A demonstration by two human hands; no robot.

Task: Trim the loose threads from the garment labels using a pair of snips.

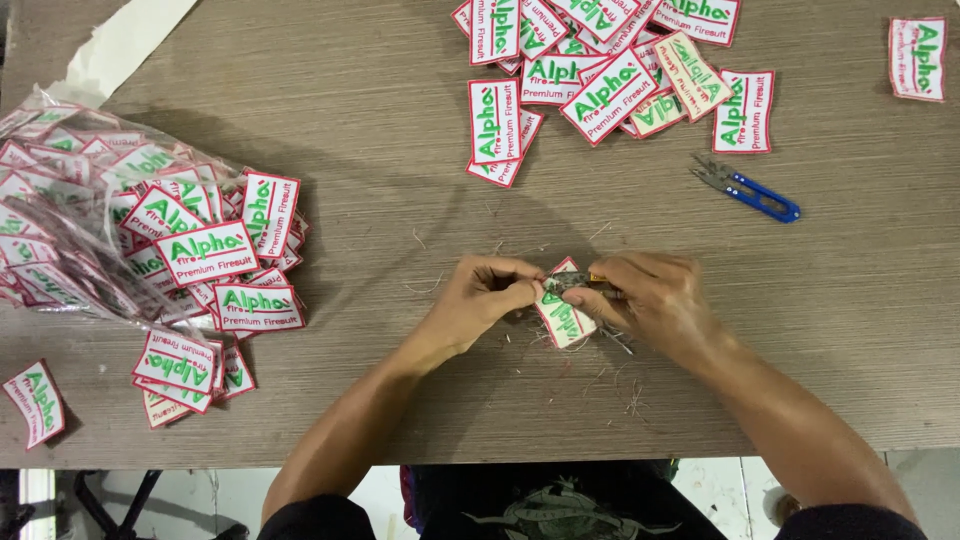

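My left hand [485,295] pinches the upper edge of a small white embroidered patch [565,318] with a red border and green lettering. It lies tilted just above the wooden table [400,160], between both hands. My right hand [645,300] is closed on a small metal thread snipper [583,283] with an orange end, its tip at the patch's top edge. Loose thread scraps [610,385] lie scattered on the table around and below the hands.
A heap of the same patches spills from a clear plastic bag [60,230] at the left. Another pile of patches [600,70] lies at the top centre. A blue-handled snipper [748,189] rests to its right. One single patch [918,58] lies top right. The table's near edge runs below my forearms.
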